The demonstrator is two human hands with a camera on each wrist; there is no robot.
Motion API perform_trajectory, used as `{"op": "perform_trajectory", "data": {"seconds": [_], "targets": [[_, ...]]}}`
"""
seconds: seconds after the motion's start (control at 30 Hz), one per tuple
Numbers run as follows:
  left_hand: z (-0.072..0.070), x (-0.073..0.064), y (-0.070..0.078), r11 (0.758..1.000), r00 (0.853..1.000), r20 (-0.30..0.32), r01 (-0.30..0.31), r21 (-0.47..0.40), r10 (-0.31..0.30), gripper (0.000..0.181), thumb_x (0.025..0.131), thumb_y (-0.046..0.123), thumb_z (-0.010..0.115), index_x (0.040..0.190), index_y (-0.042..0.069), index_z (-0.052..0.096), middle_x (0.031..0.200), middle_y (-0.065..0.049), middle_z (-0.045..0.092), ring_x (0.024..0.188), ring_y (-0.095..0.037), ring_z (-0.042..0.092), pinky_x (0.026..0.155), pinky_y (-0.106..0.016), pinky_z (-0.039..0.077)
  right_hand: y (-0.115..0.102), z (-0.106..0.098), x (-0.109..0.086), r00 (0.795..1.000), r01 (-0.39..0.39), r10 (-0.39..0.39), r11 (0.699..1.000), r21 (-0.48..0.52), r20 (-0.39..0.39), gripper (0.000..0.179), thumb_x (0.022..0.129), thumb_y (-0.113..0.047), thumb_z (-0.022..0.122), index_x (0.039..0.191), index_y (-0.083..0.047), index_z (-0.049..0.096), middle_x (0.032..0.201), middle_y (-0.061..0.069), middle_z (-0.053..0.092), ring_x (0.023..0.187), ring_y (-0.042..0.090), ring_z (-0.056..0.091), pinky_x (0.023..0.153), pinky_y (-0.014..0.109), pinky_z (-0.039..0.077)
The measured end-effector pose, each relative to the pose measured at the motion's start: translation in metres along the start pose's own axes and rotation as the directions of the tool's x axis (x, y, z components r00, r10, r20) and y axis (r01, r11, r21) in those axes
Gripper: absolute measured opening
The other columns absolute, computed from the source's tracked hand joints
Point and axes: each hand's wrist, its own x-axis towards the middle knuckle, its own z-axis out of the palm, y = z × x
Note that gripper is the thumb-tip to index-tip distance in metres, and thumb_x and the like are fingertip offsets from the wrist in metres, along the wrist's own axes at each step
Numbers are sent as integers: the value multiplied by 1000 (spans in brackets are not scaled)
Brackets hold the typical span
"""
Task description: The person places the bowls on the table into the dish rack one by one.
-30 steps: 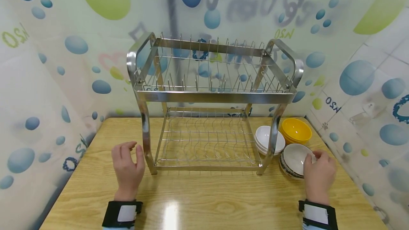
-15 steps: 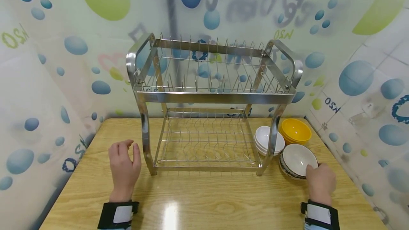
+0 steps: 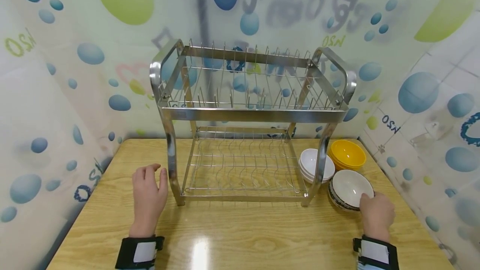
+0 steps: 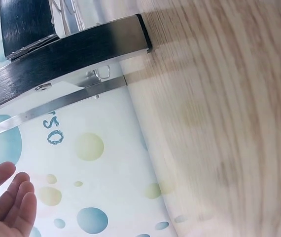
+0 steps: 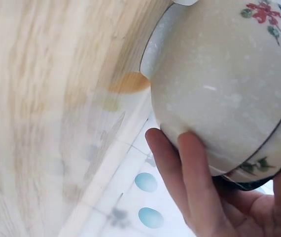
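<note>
A stack of patterned bowls (image 3: 350, 186), pale inside with a dark band round the outside, stands right of the rack. My right hand (image 3: 378, 216) holds its right side, thumb at the rim of the top bowl. In the right wrist view, the fingers of the right hand (image 5: 199, 192) lie against the outer wall of a cream bowl (image 5: 219, 89) with red flowers. My left hand (image 3: 149, 201) is held beside the rack's front left leg, fingers loosely bent with nothing in them. The left wrist view has the same left hand (image 4: 12, 207) at its lower left corner.
A two-tier metal dish rack (image 3: 251, 115) stands mid-table, its wire shelves holding nothing. White bowls (image 3: 315, 166) are stacked behind its front right leg, with yellow bowls (image 3: 348, 154) farther back. The wooden table (image 3: 258, 236) meets patterned walls behind and at the right.
My right hand has lowered from above the rim to the outer side of the patterned bowls, its fingers going below the rim. The left hand has shifted only slightly.
</note>
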Motion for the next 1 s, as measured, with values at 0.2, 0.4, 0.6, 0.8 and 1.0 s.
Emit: {"op": "perform_trajectory", "data": {"seconds": [0.2,0.4,0.6,0.8,1.0], "targets": [[1,-1,1,1000,1000,8,16,-5,-16,26,94,12,55,107,-11,56,100,-26,49,92,-39,45,69,-46,37,-3,-2,-1,1000,-1,2,1000,15,-24,47,95,-19,43,123,18,49,119,40,50,98,48,52,83,56,48],[0,0,1,1000,1000,2,16,-5,-16,27,94,12,56,108,-11,56,101,-26,49,92,-39,45,70,-44,36,-3,0,0,999,-12,13,999,36,-32,47,96,-20,40,124,18,49,120,40,50,101,49,51,83,56,48],[0,0,3,1000,1000,-3,10,-6,-10,27,94,12,56,108,-11,56,100,-26,49,91,-38,45,69,-43,35,-5,0,3,998,-20,24,998,57,-62,49,99,-23,35,130,14,45,126,38,48,111,50,46,90,57,44],[1,1,5,1000,1000,-3,12,-9,-12,27,94,13,55,108,-11,56,100,-26,49,92,-38,44,70,-43,35,-5,0,3,997,-11,15,999,51,-76,51,101,-26,33,132,13,43,127,37,47,112,50,45,91,58,43],[0,1,8,999,998,-61,2,-53,-6,27,94,11,54,108,-12,55,100,-27,48,94,-40,45,73,-45,36,-4,0,2,992,27,-22,999,41,-124,52,103,-29,29,133,12,44,127,36,48,112,51,46,88,60,42]]}}
